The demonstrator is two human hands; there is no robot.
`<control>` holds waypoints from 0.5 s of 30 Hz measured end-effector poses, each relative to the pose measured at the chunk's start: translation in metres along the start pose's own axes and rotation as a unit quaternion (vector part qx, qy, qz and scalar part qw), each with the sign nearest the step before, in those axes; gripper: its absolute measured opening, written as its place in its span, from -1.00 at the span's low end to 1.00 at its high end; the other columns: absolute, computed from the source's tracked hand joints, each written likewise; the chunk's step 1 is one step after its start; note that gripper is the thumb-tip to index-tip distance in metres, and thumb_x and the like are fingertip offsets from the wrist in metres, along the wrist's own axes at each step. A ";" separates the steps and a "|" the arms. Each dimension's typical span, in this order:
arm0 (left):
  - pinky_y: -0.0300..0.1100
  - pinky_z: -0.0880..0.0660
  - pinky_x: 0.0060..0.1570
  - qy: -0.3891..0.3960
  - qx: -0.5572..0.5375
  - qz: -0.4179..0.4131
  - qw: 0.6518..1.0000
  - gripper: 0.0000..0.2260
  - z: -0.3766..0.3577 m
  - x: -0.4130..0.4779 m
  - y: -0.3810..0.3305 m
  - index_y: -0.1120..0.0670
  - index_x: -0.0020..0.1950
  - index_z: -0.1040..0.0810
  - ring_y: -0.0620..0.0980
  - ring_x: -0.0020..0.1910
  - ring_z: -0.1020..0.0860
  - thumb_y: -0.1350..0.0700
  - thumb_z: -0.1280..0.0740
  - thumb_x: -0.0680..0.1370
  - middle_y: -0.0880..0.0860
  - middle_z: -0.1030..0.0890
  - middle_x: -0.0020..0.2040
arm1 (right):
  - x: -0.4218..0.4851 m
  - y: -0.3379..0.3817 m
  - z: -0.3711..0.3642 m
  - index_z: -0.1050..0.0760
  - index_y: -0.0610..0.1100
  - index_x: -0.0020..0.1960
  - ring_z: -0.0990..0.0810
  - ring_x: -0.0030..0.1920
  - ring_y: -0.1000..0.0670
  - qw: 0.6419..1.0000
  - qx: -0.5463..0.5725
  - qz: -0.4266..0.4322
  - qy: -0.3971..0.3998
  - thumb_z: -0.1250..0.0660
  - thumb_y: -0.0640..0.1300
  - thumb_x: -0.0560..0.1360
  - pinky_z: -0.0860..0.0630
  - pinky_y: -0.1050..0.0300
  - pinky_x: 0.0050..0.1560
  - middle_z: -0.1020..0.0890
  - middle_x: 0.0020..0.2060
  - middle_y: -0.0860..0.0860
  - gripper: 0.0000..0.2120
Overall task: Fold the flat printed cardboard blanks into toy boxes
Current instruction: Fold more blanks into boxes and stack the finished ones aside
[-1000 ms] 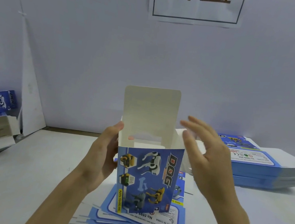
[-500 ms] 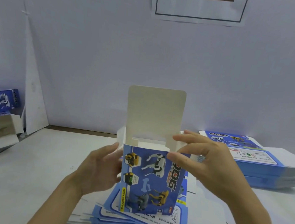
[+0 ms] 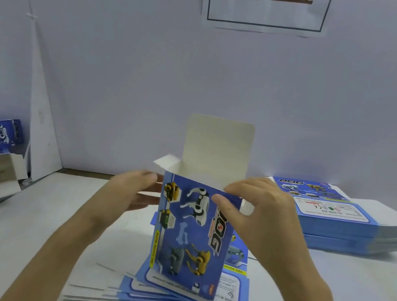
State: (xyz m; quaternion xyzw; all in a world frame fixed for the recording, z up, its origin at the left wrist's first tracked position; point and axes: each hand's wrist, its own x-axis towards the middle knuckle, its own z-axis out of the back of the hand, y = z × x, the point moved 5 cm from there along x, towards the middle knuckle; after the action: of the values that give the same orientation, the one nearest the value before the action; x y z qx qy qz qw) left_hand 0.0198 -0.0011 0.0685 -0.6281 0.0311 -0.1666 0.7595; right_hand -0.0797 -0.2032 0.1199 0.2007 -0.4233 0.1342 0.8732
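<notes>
One toy box (image 3: 192, 229) stands open-topped on the flat blanks (image 3: 174, 295); our left grip (image 3: 126, 196) braces its side open-fingered, right grip (image 3: 266, 218) pinches its top edge; next, we judge, tuck the lid (image 3: 217, 147) shut

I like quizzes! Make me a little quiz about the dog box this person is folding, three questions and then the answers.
1. True or false: the box has its tall top flap folded shut.
2. Which hand pinches the box at its top front corner? A: left. B: right.
3. Fill in: the thick stack of flat blanks lies on the person's ____ side.
Key: 1. False, it stands upright. 2. B: the right hand pinches it; the left hand only touches the side with straight fingers. 3. Right.
</notes>
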 end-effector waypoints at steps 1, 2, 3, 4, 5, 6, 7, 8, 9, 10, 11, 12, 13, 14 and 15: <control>-0.18 -0.50 0.04 0.019 0.010 -0.009 1.000 -0.66 -0.004 -0.001 -0.003 -0.11 0.08 -0.58 -0.17 0.00 -0.64 -0.17 -0.43 0.35 -0.10 -0.67 0.08 | 0.000 0.002 -0.001 -0.65 -0.16 -0.29 -0.60 -0.30 -0.06 1.000 -0.009 0.002 -0.014 -0.48 -0.06 0.39 -0.57 0.03 -0.20 -0.68 -0.33 0.02 -0.82; -0.24 -0.48 0.05 0.054 0.021 -0.020 0.998 -0.47 -0.010 -0.003 -0.005 -0.19 0.19 -0.50 -0.25 0.07 -0.60 -0.19 -0.47 0.24 -0.19 -0.62 0.15 | 0.000 0.004 -0.002 -0.64 -0.15 -0.31 -0.58 -0.33 -0.06 1.000 -0.016 0.001 -0.022 -0.46 -0.04 0.39 -0.55 0.01 -0.22 -0.67 -0.35 0.03 -0.81; -0.33 -0.46 0.06 0.091 0.035 -0.034 0.995 -0.28 -0.018 -0.005 -0.007 -0.31 0.31 -0.34 -0.35 0.14 -0.53 -0.20 -0.49 0.18 -0.32 -0.53 0.21 | 0.000 0.006 -0.004 -0.63 -0.14 -0.32 -0.57 -0.34 -0.06 0.999 -0.021 0.001 -0.026 -0.45 -0.04 0.39 -0.53 0.00 -0.21 -0.66 -0.36 0.03 -0.81; -0.44 -0.45 0.04 0.117 0.054 -0.050 0.990 -0.14 -0.029 -0.010 -0.008 -0.42 0.35 -0.16 -0.44 0.18 -0.45 -0.20 -0.52 0.15 -0.45 -0.44 0.22 | 0.000 0.008 -0.006 -0.63 -0.14 -0.32 -0.57 -0.34 -0.05 0.999 -0.020 0.000 -0.026 -0.44 -0.04 0.40 -0.53 -0.01 -0.19 -0.66 -0.35 0.04 -0.81; -0.51 -0.45 -0.02 0.125 0.075 -0.061 0.987 -0.04 -0.041 -0.013 -0.007 -0.53 0.32 -0.01 -0.49 0.19 -0.40 -0.19 -0.55 0.13 -0.54 -0.37 0.21 | 0.000 0.011 -0.010 -0.63 -0.14 -0.31 -0.58 -0.33 -0.05 1.000 -0.010 -0.004 -0.018 -0.42 -0.05 0.41 -0.53 -0.02 -0.17 -0.66 -0.33 0.03 -0.81; -0.53 -0.47 -0.05 0.107 0.098 -0.066 0.987 0.04 -0.052 -0.014 -0.003 -0.59 0.28 0.11 -0.47 0.21 -0.39 -0.19 -0.58 0.11 -0.53 -0.32 0.22 | 0.000 0.014 -0.014 -0.63 -0.14 -0.28 -0.58 -0.29 -0.05 1.000 0.005 -0.010 0.000 -0.40 -0.06 0.44 -0.53 -0.03 -0.14 -0.66 -0.31 0.03 -0.81; -0.46 -0.51 -0.01 0.066 0.118 -0.072 0.988 0.12 -0.061 -0.014 0.000 -0.59 0.26 0.21 -0.38 0.24 -0.40 -0.18 -0.60 0.08 -0.43 -0.27 0.28 | 0.000 0.016 -0.019 -0.64 -0.14 -0.24 -0.59 -0.24 -0.04 0.999 0.024 -0.018 0.024 -0.38 -0.06 0.47 -0.53 -0.02 -0.09 -0.67 -0.27 0.02 -0.82; -0.33 -0.54 0.09 0.015 0.137 -0.087 0.987 0.20 -0.068 -0.013 0.002 -0.55 0.28 0.30 -0.27 0.29 -0.38 -0.15 -0.62 0.08 -0.30 -0.21 0.33 | -0.001 0.016 -0.023 -0.64 -0.14 -0.18 -0.59 -0.18 -0.01 0.997 0.048 -0.029 0.048 -0.38 -0.06 0.50 -0.52 0.03 -0.03 -0.67 -0.22 0.03 -0.82; -0.22 -0.52 0.19 -0.030 0.155 -0.105 0.982 0.24 -0.073 -0.012 0.006 -0.48 0.32 0.34 -0.19 0.33 -0.34 -0.11 -0.64 0.11 -0.23 -0.15 0.35 | -0.001 0.015 -0.024 -0.65 -0.12 -0.13 -0.59 -0.12 0.03 0.994 0.078 -0.043 0.062 -0.37 -0.03 0.51 -0.51 0.09 0.02 -0.67 -0.16 0.05 -0.83; -0.16 -0.48 0.25 -0.060 0.160 -0.121 0.978 0.26 -0.075 -0.011 0.010 -0.45 0.34 0.38 -0.14 0.36 -0.29 -0.08 -0.64 0.15 -0.19 -0.13 0.35 | 0.000 0.014 -0.022 -0.66 -0.10 -0.10 -0.58 -0.09 0.10 0.990 0.116 -0.058 0.058 -0.36 0.00 0.51 -0.50 0.17 0.02 -0.66 -0.12 0.07 -0.81; -0.20 -0.45 0.26 -0.074 0.150 -0.126 0.978 0.25 -0.076 -0.009 0.014 -0.48 0.30 0.41 -0.13 0.37 -0.27 -0.08 -0.64 0.17 -0.20 -0.11 0.33 | 0.002 0.011 -0.016 -0.67 -0.09 -0.08 -0.58 -0.07 0.14 0.986 0.149 -0.072 0.031 -0.35 0.01 0.51 -0.50 0.24 0.00 -0.65 -0.10 0.10 -0.81; -0.28 -0.42 0.21 -0.077 0.134 -0.123 0.980 0.24 -0.074 -0.008 0.019 -0.54 0.24 0.43 -0.15 0.36 -0.26 -0.10 -0.63 0.17 -0.26 -0.10 0.28 | 0.006 0.008 -0.005 -0.67 -0.08 -0.08 -0.57 -0.08 0.14 0.984 0.156 -0.078 -0.026 -0.33 -0.02 0.51 -0.48 0.28 -0.03 -0.64 -0.10 0.11 -0.82; -0.35 -0.40 0.14 -0.079 0.125 -0.120 0.982 0.22 -0.071 -0.006 0.023 -0.58 0.20 0.43 -0.16 0.35 -0.27 -0.12 -0.62 0.16 -0.32 -0.10 0.22 | 0.012 0.004 0.008 -0.66 -0.08 -0.06 -0.56 -0.07 0.09 0.984 0.128 -0.077 -0.098 -0.32 -0.07 0.49 -0.45 0.27 -0.04 -0.61 -0.10 0.10 -0.84; -0.39 -0.38 0.10 -0.081 0.125 -0.120 0.981 0.21 -0.069 -0.005 0.026 -0.61 0.19 0.42 -0.17 0.34 -0.28 -0.14 -0.62 0.15 -0.35 -0.10 0.17 | 0.019 0.000 0.019 -0.65 -0.09 -0.03 -0.55 -0.06 0.01 0.980 0.086 -0.077 -0.160 -0.32 -0.11 0.48 -0.43 0.23 -0.03 -0.58 -0.09 0.08 -0.84; -0.37 -0.38 0.10 -0.084 0.130 -0.123 0.980 0.19 -0.068 -0.004 0.028 -0.61 0.19 0.41 -0.17 0.34 -0.29 -0.17 -0.60 0.15 -0.35 -0.10 0.16 | 0.029 -0.005 0.027 -0.64 -0.09 0.02 -0.54 -0.04 -0.05 0.975 0.056 -0.084 -0.197 -0.31 -0.12 0.48 -0.43 0.18 -0.02 -0.56 -0.06 0.04 -0.82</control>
State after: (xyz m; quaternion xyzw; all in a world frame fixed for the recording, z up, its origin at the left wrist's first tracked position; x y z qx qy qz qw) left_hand 0.0045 -0.0601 0.0268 -0.5346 -0.1322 -0.2075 0.8085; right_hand -0.0791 -0.2180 0.1566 0.3064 -0.5601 0.0416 0.7686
